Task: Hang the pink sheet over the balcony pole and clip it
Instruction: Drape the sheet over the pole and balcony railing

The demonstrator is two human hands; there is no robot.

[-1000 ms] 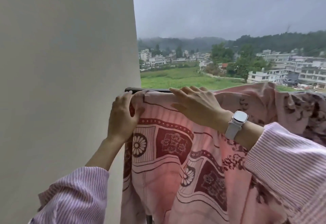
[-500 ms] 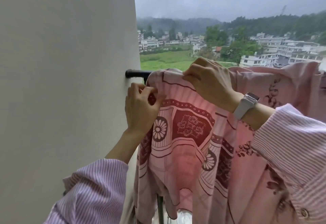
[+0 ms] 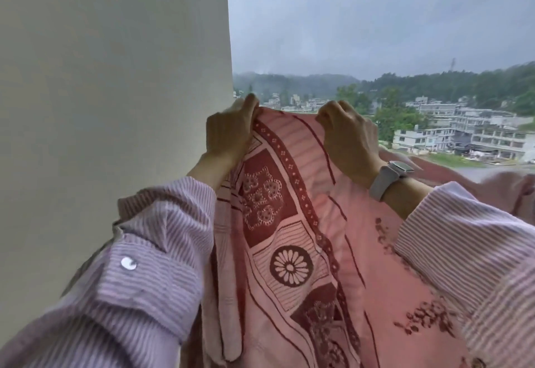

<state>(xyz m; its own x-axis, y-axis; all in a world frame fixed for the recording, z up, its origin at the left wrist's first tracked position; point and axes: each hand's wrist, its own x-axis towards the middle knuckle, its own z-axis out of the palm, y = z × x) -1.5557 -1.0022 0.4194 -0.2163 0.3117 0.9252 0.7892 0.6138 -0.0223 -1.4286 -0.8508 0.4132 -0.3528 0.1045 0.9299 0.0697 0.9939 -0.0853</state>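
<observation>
Both hands pinch the sheet's (image 3: 292,222) top edge: left hand (image 3: 228,133) beside the wall (image 3: 115,107), right hand (image 3: 347,138) just along it. Sheet hangs between the arms; no pole shows. Thin, limp cloth, probably light; gripping the hem keeps it spread.

Count: one pink sheet (image 3: 318,222); two hands, left (image 3: 228,133) and right (image 3: 347,138); one wristwatch (image 3: 390,178); two striped sleeves (image 3: 150,266).

Both hands' fingers (image 3: 249,107) pinch the pink sheet (image 3: 304,222).
</observation>
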